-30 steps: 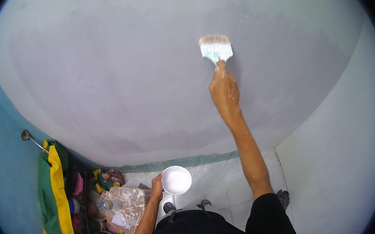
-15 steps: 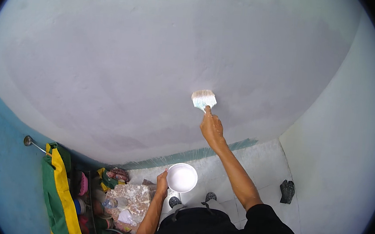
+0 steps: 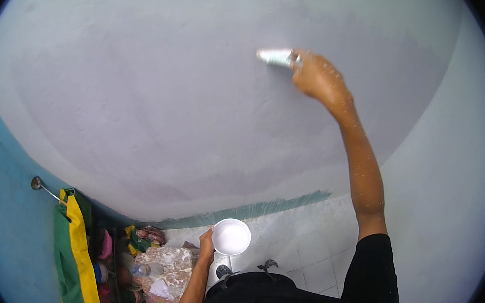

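- Light, even, overlapping strokes of the paintbrush (image 3: 276,56) were called for across the greyish-lilac wall (image 3: 143,95), so that ridges were avoided.
- The white bowl (image 3: 232,253) of pale paint (image 3: 231,235) was best held level; its left rim was gripped by the left hand (image 3: 206,245).
- The paintbrush was clasped in the right hand (image 3: 322,82), its head projecting leftward, nearly edge-on; bristle contact could not be confirmed.

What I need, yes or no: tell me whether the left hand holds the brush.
No, the right hand holds the brush, while the left hand holds the white bowl.
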### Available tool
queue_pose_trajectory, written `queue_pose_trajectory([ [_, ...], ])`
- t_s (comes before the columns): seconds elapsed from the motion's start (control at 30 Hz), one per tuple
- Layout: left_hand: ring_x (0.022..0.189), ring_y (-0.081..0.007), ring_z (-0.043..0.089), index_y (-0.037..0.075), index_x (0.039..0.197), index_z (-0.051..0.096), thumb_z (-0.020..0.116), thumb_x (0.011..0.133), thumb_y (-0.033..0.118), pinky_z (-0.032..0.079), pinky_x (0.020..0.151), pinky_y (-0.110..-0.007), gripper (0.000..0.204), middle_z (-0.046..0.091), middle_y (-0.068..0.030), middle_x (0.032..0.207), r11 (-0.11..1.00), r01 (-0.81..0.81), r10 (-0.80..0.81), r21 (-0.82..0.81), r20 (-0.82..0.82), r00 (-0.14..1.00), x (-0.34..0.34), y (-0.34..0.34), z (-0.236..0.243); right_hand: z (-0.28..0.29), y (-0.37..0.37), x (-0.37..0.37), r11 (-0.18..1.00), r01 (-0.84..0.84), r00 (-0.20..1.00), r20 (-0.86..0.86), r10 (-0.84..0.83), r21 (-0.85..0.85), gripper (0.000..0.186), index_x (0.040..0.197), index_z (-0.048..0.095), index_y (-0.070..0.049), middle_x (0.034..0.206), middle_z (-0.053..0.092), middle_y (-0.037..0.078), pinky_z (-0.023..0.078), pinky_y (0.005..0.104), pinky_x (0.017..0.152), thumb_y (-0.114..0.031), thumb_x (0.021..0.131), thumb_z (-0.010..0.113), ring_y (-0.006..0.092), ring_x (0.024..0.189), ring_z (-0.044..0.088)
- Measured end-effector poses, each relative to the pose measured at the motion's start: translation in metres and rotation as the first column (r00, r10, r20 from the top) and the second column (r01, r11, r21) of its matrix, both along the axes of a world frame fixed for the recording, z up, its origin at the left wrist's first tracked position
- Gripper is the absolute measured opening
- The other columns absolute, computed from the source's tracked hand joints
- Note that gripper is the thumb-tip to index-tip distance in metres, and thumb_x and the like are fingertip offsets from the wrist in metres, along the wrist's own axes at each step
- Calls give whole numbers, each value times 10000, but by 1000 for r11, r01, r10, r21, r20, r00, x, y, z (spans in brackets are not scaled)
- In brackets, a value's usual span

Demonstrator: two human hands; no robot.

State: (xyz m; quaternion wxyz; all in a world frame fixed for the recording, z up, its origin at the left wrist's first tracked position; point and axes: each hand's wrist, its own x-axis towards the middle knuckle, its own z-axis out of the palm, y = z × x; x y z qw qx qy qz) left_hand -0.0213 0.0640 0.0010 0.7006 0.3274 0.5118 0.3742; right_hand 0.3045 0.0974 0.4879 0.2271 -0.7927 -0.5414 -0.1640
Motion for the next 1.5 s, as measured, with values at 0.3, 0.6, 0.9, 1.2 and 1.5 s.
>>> queue_pose_trajectory([
  [0.3, 777, -135, 589, -24, 982, 655, 463, 1021, 306, 467, 700, -289, 384, 645, -54, 875, 998, -41, 46, 50, -106, 993, -7, -4, 12, -37, 26, 0, 919, -5, 1000, -5, 7, 395, 309, 1253, 526, -37, 860, 697, 217, 544, 459, 689, -157, 969, 496, 355, 765, 695],
  [0.6, 789, -135, 592, -26, 979, 656, 467, 1019, 319, 471, 720, -286, 395, 657, -65, 895, 1000, -22, 22, 2, -129, 991, -3, -15, 7, -247, 36, -1, 977, 47, 960, -281, 14, 209, 350, 1294, 439, 15, 719, 640, 244, 517, 500, 621, -109, 968, 477, 444, 727, 651],
  [0.9, 771, -132, 587, -22, 968, 656, 475, 1017, 339, 468, 710, -286, 407, 653, -56, 877, 1000, 12, -13, -22, -66, 998, 5, -14, 8, -369, 17, -8, 989, 15, 863, -497, -86, -145, 396, 1318, 438, -20, 813, 656, 285, 518, 532, 682, -108, 938, 501, 452, 780, 652],
  [1.2, 740, -119, 568, -7, 934, 660, 468, 1018, 345, 455, 680, -287, 409, 633, -36, 833, 998, 46, -49, -32, -100, 994, 8, -15, 11, -271, 43, 24, 974, -133, 932, -359, 60, -182, 347, 1086, 625, -62, 1007, 677, 190, 507, 485, 840, -35, 743, 579, 383, 977, 633],
  [1.5, 870, -175, 626, -15, 1053, 642, 475, 1009, 335, 494, 785, -327, 391, 658, -87, 964, 997, -11, 13, -73, 20, 1000, -15, -18, -1, -23, 26, -2, 968, -26, 999, -32, 18, -248, 330, 1089, 672, -87, 1037, 687, 159, 515, 427, 862, -58, 769, 595, 311, 991, 654],
])
